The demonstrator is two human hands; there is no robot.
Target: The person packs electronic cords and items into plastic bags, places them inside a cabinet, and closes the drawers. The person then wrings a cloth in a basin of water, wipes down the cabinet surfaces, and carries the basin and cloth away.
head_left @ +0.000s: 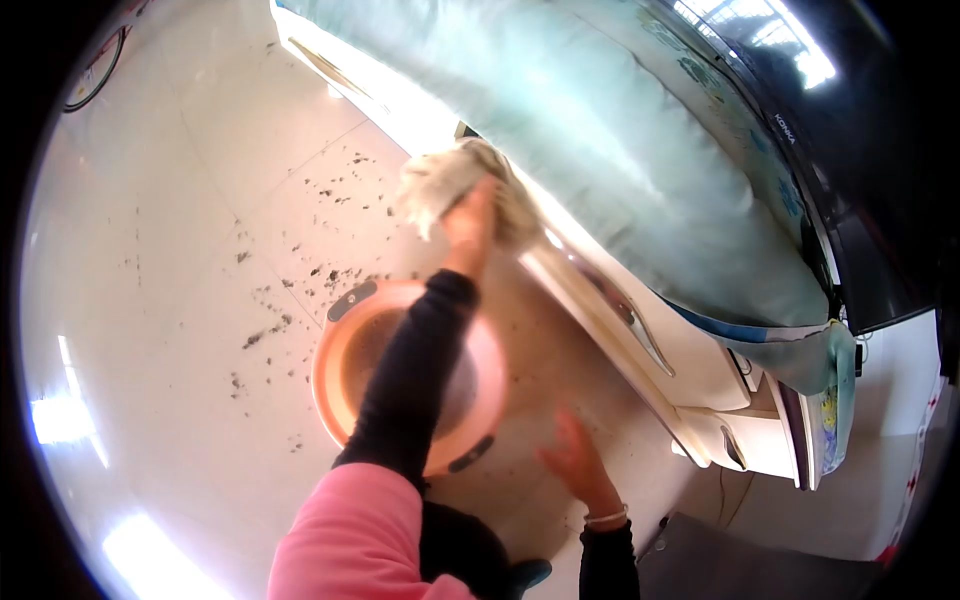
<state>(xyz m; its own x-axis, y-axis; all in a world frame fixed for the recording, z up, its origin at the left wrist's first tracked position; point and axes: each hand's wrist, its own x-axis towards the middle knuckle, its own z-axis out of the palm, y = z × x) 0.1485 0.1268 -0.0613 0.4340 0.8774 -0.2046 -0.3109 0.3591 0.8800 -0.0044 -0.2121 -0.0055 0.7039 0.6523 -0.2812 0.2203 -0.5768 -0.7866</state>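
My left hand is closed around a bunched beige cloth, which is blurred. The cloth is against or just in front of the white cabinet's drawer front. Below my left forearm, an orange basin with grey handles stands on the floor; the forearm hides part of it, and dark water seems to be inside. My right hand, with a bracelet at the wrist, hovers over the floor right of the basin. Its fingers are apart, somewhat blurred, and hold nothing.
Dark dirt specks are scattered on the pale tiled floor. A pale green cover drapes over the cabinet, with a black television on top. Part of a bicycle wheel shows at the upper left. A dark grey object lies lower right.
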